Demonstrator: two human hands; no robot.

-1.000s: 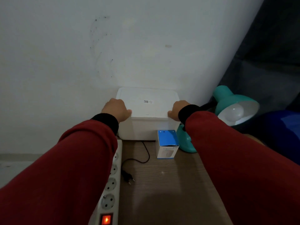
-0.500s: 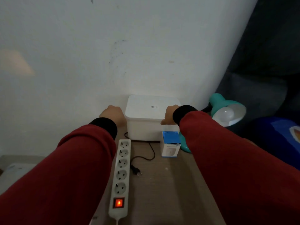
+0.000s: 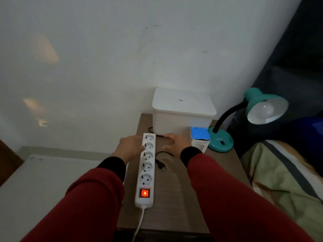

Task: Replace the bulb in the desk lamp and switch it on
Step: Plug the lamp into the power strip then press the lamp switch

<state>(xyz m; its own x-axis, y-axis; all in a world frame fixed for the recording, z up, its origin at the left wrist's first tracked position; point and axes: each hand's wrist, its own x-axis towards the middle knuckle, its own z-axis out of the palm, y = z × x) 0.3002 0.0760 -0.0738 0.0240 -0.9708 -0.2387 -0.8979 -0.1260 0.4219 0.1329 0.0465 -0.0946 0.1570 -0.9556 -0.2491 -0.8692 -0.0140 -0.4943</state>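
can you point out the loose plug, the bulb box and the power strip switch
loose plug (image 3: pixel 161 166), head view, on its black body
bulb box (image 3: pixel 199 135), head view, on its blue top face
power strip switch (image 3: pixel 144 193), head view, on the lit red rocker

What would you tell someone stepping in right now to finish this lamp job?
Left hand: open, empty, at the power strip.
Right hand: open, empty, above the table, in front of the white box.
Desk lamp: at the table's right rear, unlit, a bulb in its shade. Its plug lies loose beside the strip, whose switch glows.
Bulb carton: next to the lamp base.
Done: nothing visible.
Left: swap bulbs, plug in, switch on.
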